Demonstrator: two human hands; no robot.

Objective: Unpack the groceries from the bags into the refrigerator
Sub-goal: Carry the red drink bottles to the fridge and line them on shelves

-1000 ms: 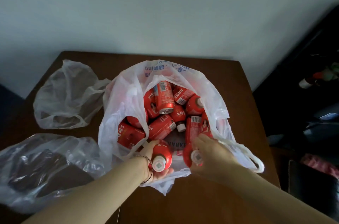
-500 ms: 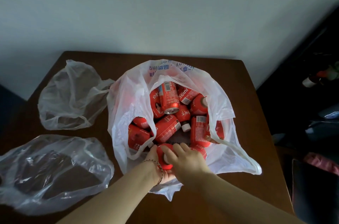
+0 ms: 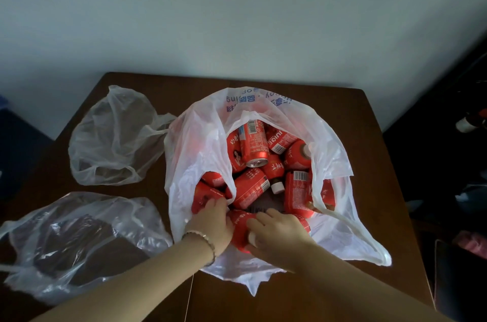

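While right hand (image 3: 279,232) fingers curl round a red bottle (image 3: 238,227) in the bag (image 3: 189,153), left hand (image 3: 210,221) fingers bend alongside, grip unclear.

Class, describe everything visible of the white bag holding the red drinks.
The white plastic bag is thin, translucent and crumpled, with blue print on its far rim and a loop handle trailing right. It sits on the brown table, mouth open, full of jumbled red cans and bottles. The left hand reaches in at its near rim; the right hand grips a red bottle inside.
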